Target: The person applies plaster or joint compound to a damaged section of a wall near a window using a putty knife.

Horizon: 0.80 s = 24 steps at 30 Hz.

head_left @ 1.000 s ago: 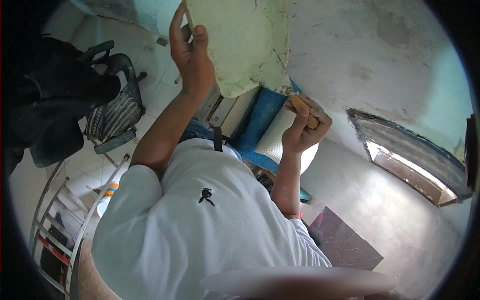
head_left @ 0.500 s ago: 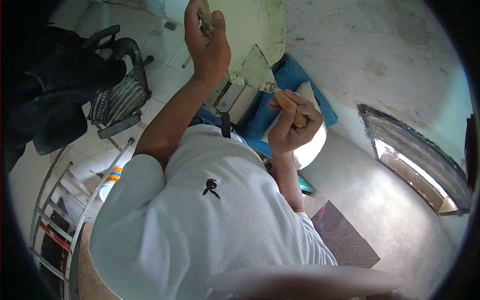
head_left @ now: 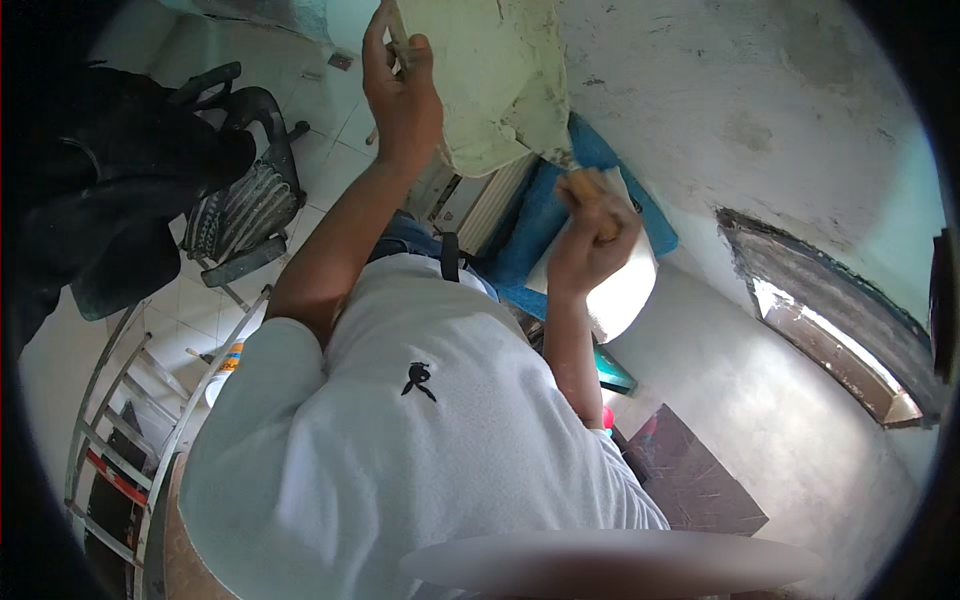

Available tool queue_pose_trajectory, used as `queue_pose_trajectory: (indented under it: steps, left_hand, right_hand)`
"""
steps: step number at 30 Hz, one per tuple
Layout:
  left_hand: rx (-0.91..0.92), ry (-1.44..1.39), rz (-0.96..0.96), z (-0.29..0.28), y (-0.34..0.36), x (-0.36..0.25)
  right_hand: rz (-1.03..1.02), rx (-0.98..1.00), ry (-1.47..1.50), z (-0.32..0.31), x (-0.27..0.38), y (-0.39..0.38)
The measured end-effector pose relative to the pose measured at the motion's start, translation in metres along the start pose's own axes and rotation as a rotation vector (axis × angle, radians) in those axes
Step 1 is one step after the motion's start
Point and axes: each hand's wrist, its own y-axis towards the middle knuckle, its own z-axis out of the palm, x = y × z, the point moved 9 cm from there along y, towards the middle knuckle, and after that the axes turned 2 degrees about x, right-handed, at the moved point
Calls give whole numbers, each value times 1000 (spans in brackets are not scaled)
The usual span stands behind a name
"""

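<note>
High in the head view, my left hand (head_left: pixel 405 110) grips the left edge of a flat, pale-green board (head_left: pixel 465 75) smeared with a putty-like paste. My right hand (head_left: pixel 595 235), slightly blurred, is closed around the wooden handle of a putty knife (head_left: pixel 583 184). The knife's blade lies against the board's lower right part and is coated with paste, so its outline is hard to make out. Both forearms reach forward past my white shirt.
A patched wall (head_left: pixel 720 110) rises on the right, with a window-like opening (head_left: pixel 820 340). Blue padded furniture (head_left: pixel 520 235) carries something white (head_left: pixel 615 295). At left are a dark chair (head_left: pixel 250 190), a metal ladder (head_left: pixel 130 440) and a white bucket (head_left: pixel 217 385).
My left hand has shifted slightly left with the board. The putty knife has moved a little right, and its blade's triangular shape shows less clearly.
</note>
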Motion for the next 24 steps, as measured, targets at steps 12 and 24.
queue_pose_trajectory:
  steps: [12,24]
  left_hand:
    - [-34,-441,-390,12,21,41]
    - [-27,-291,-250,4,10,26]
  right_hand:
    - [-868,843,-413,33,72,-64]
    - [-312,142,-312,-50,63,8]
